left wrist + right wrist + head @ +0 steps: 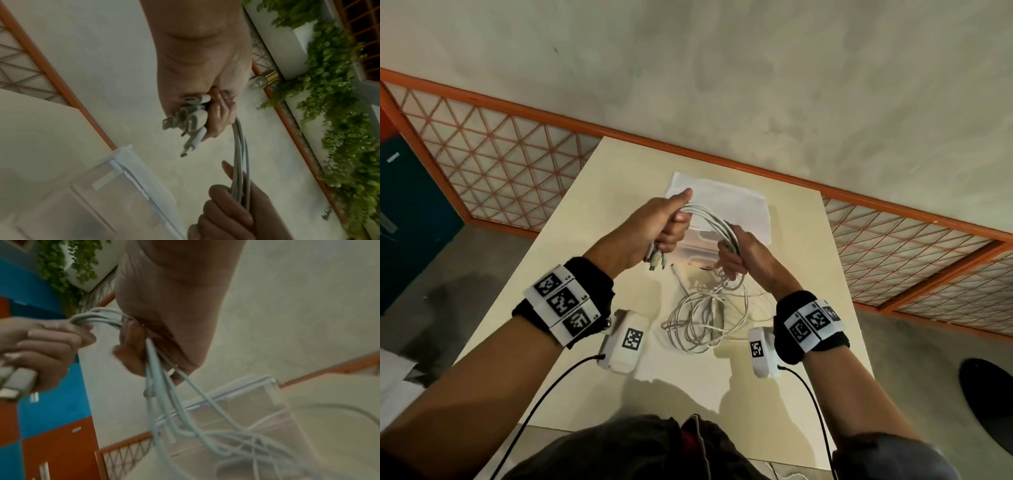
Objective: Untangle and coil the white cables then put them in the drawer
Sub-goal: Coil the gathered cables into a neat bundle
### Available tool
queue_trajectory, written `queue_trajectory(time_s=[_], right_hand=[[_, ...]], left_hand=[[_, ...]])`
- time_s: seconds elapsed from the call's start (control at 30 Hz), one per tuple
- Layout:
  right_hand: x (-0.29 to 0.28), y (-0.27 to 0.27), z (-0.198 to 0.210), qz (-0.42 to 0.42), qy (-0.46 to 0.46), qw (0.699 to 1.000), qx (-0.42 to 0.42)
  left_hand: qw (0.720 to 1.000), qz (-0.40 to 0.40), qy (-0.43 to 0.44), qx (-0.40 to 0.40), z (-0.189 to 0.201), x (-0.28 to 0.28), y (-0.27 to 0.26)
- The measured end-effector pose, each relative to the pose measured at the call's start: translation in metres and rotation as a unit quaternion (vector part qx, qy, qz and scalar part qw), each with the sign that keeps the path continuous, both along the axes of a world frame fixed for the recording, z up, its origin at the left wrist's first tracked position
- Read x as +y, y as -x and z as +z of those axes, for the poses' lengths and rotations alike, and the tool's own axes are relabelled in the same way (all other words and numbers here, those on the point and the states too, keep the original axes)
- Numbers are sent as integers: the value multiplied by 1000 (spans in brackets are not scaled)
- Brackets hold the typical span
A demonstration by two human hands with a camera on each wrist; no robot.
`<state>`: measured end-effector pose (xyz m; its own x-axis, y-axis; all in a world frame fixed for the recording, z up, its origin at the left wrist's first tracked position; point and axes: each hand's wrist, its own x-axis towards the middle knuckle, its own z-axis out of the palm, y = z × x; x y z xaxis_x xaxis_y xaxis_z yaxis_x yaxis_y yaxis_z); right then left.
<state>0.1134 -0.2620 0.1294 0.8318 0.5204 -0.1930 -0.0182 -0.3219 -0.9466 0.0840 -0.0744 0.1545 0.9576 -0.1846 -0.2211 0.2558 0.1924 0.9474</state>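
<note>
Left hand (654,226) raised, fingers (220,113) curled round the cables (709,219) near their plugs (189,116); right hand (743,253) grips them too, seemingly loosely, above the surface (808,274).
</note>
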Motion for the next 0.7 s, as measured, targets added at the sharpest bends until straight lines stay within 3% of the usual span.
queue_trajectory(time_s=[0.23,0.4,0.6,0.7], right_hand=[[5,2,-16,-103,-6,993,-48],[14,6,-12,-203,-51,977,-39],[8,8,12,-74,-11,987,-142],[3,5,10,-50,3,990,-129]], left_hand=[[996,34,79,16,-15,6,-3],[999,46,8,-18,-21,-3,2],[994,63,94,2,-12,10,-2],[989,54,136,3,-7,11,-1]])
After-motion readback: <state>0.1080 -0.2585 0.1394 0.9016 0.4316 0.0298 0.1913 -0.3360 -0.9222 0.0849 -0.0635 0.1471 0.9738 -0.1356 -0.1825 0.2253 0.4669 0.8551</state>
